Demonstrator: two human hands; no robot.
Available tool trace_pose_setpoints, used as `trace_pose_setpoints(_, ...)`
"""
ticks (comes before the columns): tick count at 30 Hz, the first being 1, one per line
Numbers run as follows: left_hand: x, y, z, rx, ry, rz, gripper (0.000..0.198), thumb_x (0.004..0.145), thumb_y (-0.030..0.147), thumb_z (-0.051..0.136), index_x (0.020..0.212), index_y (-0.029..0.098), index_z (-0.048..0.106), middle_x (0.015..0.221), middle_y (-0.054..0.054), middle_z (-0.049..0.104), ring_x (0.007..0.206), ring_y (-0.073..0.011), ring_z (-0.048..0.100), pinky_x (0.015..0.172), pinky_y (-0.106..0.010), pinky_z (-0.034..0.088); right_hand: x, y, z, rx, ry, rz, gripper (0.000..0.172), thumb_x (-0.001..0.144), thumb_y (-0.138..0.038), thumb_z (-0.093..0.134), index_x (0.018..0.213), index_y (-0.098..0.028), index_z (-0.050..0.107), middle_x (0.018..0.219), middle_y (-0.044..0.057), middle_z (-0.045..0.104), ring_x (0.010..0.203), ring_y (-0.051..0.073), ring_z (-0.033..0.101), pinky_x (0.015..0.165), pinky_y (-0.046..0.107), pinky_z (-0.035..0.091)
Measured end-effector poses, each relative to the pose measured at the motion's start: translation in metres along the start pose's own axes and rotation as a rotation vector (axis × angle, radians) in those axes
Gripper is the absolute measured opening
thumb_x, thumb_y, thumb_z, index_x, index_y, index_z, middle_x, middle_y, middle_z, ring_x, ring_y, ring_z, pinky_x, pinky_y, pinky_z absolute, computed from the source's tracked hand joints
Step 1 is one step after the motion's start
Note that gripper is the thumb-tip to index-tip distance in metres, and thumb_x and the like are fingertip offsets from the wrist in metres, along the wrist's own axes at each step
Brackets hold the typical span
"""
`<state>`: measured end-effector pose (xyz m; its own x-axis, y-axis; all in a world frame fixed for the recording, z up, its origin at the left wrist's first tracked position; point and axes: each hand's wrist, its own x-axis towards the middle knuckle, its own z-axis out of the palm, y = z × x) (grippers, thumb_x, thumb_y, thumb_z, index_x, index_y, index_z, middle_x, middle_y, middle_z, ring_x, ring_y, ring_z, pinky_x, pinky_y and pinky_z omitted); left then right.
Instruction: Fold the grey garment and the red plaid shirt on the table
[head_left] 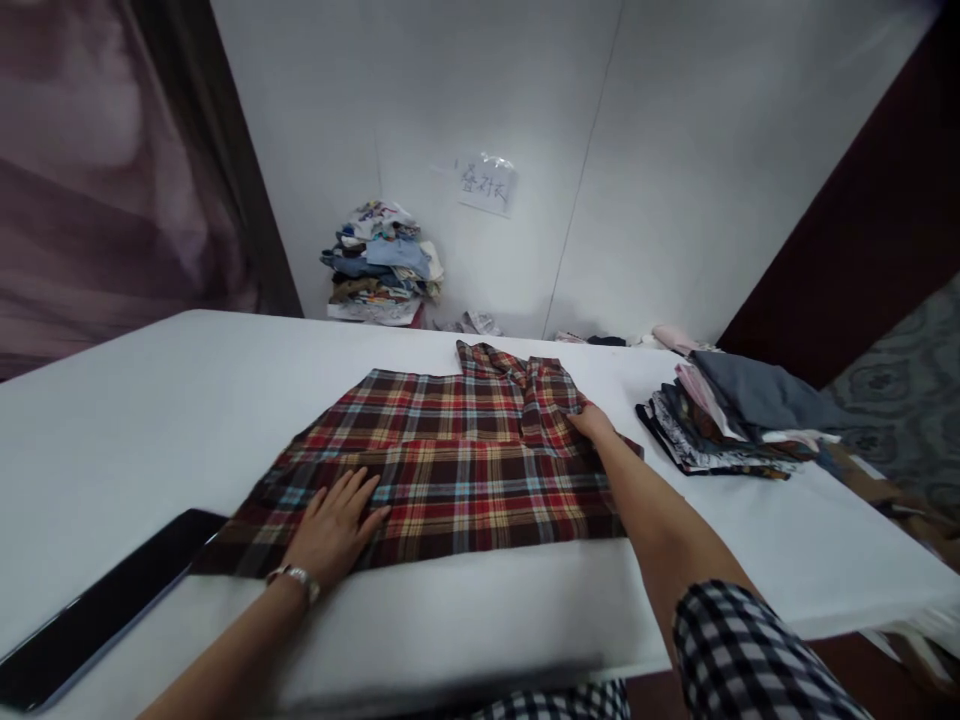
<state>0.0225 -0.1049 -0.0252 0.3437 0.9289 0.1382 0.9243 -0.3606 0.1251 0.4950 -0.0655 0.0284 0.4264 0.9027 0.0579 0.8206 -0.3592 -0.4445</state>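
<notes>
A plaid shirt [450, 490] in red, brown, yellow and light blue lies spread sideways on the white table. Its collar end points right, and one sleeve is folded up toward the far side. My left hand [336, 525] rests flat on the lower left part of the cloth, fingers outstretched, with a bracelet at the wrist. At the right end of the shirt, my right hand [592, 422] has its fingers closed on the cloth near the folded sleeve. Some of its fingertips are hidden by the fabric.
A stack of folded clothes [720, 430] sits at the table's right, with a dark grey garment [772, 392] on top. A black flat device [105, 610] lies at the left front. Beyond the far edge rises a clothes pile [386, 255], by a wall with a paper sign [486, 188].
</notes>
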Motion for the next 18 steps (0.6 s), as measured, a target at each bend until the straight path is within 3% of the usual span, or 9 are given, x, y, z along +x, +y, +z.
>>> trace_pose_setpoints(5, -0.001, 0.004, -0.005, -0.055, 0.016, -0.008, 0.056, 0.087, 0.048, 0.041, 0.133, 0.018, 0.050, 0.146, -0.010, 0.041, 0.138, -0.0260, 0.031, 0.112, -0.050, 0.024, 0.007, -0.018, -0.008, 0.206, 0.092, -0.144, 0.036, 0.074, -0.040, 0.063, 0.098, -0.013, 0.068, 0.091, 0.010, 0.071, 0.089, 0.024, 0.063, 0.081, 0.033, 0.047)
trace_pose_setpoints(9, -0.003, 0.007, -0.003, -0.083, 0.032, -0.013, 0.056, 0.087, 0.049, 0.042, 0.133, 0.018, 0.050, 0.145, -0.010, 0.041, 0.138, -0.0268, 0.030, 0.112, -0.051, 0.022, -0.005, -0.059, -0.016, 0.345, 0.123, -0.295, 0.032, 0.080, -0.037, 0.052, 0.097, -0.013, 0.065, 0.090, 0.006, 0.069, 0.084, 0.020, 0.061, 0.078, 0.032, 0.048)
trace_pose_setpoints(11, -0.003, 0.007, -0.001, -0.108, 0.048, -0.007, 0.055, 0.087, 0.049, 0.043, 0.132, 0.019, 0.052, 0.145, -0.010, 0.042, 0.138, -0.0268, 0.031, 0.112, -0.051, 0.022, -0.035, -0.087, -0.012, 0.313, 0.065, -0.477, 0.022, 0.079, -0.029, 0.054, 0.094, -0.016, 0.065, 0.095, 0.005, 0.067, 0.088, 0.019, 0.059, 0.082, 0.031, 0.046)
trace_pose_setpoints(13, -0.002, 0.005, 0.001, -0.156, 0.070, -0.006, 0.054, 0.086, 0.049, 0.045, 0.131, 0.020, 0.052, 0.144, -0.010, 0.043, 0.137, -0.0270, 0.032, 0.112, -0.052, 0.022, -0.082, -0.111, -0.002, 0.079, -0.089, -0.840, 0.017, 0.081, -0.020, 0.051, 0.091, -0.018, 0.065, 0.103, 0.006, 0.064, 0.092, 0.019, 0.056, 0.083, 0.031, 0.044)
trace_pose_setpoints(15, -0.002, 0.001, 0.001, -0.239, 0.111, -0.016, 0.054, 0.085, 0.050, 0.047, 0.130, 0.020, 0.052, 0.143, -0.011, 0.045, 0.135, -0.0271, 0.036, 0.111, -0.053, 0.024, -0.133, -0.125, 0.013, -0.167, -0.251, -1.061, 0.019, 0.084, -0.015, 0.047, 0.090, -0.019, 0.065, 0.100, 0.008, 0.063, 0.089, 0.019, 0.055, 0.080, 0.031, 0.043)
trace_pose_setpoints(16, -0.003, 0.000, 0.001, -0.298, 0.147, -0.022, 0.054, 0.085, 0.050, 0.046, 0.129, 0.019, 0.052, 0.143, -0.012, 0.045, 0.134, -0.0267, 0.038, 0.111, -0.052, 0.026, -0.156, -0.126, 0.020, -0.238, -0.333, -1.151, 0.018, 0.085, -0.019, 0.049, 0.094, -0.019, 0.065, 0.099, 0.008, 0.063, 0.090, 0.019, 0.054, 0.081, 0.032, 0.043)
trace_pose_setpoints(18, -0.004, -0.003, -0.004, -0.430, 0.240, -0.043, 0.054, 0.086, 0.050, 0.044, 0.128, 0.017, 0.053, 0.140, -0.014, 0.048, 0.130, -0.0251, 0.044, 0.108, -0.047, 0.033, -0.188, -0.121, 0.031, -0.296, -0.445, -1.187, 0.020, 0.086, -0.027, 0.053, 0.101, -0.019, 0.064, 0.098, 0.008, 0.062, 0.093, 0.021, 0.053, 0.085, 0.034, 0.042)
